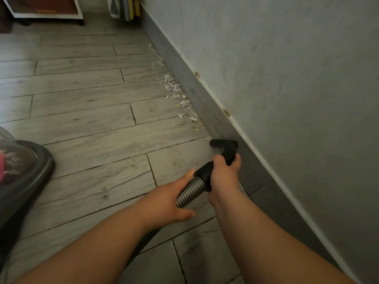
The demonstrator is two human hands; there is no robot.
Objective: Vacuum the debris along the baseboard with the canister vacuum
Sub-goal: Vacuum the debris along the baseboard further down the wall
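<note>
A trail of small paper scraps, the debris [180, 99], lies on the grey wood-look floor against the dark grey baseboard [207, 103]. The black nozzle [223, 143] rests on the floor beside the baseboard, just short of the nearest scraps. My right hand [224, 173] grips the black handle tube behind the nozzle. My left hand [172, 199] holds the ribbed grey hose [190, 191] from the left side, with the thumb under it. The canister vacuum [22, 177] sits at the left edge, dark with a clear dust bin.
A grey wall [287, 78] rises on the right above the baseboard. A white cabinet [47, 9] stands at the far left, and flat boards [127, 7] lean in the far corner. More scraps [158, 62] lie further along the baseboard.
</note>
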